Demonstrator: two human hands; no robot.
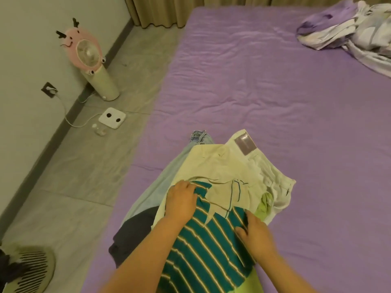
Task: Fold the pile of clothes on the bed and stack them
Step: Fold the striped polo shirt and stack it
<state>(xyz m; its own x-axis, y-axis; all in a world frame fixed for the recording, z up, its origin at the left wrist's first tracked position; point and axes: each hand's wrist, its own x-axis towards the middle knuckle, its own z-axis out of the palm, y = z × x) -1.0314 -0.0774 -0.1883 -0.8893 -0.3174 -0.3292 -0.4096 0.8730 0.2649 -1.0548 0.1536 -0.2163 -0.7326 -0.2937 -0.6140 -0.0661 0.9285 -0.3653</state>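
On bed [275, 85]: teal striped shirt [203, 250] atop rumpled clothes pile [222, 166].

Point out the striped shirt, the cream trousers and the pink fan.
striped shirt [208, 248], head view, middle of the body
cream trousers [213, 163], head view, seat panel
pink fan [87, 52], head view, grille

Two hands [182, 199] [257, 235], one bed [264, 81], one clothes pile [222, 166] at six o'clock, two fans [88, 53] [27, 269], one scale [112, 118].

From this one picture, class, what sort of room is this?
Most likely a bedroom: a bed with a purple sheet, rumpled bedding at its far corner, and a small fan on the floor.
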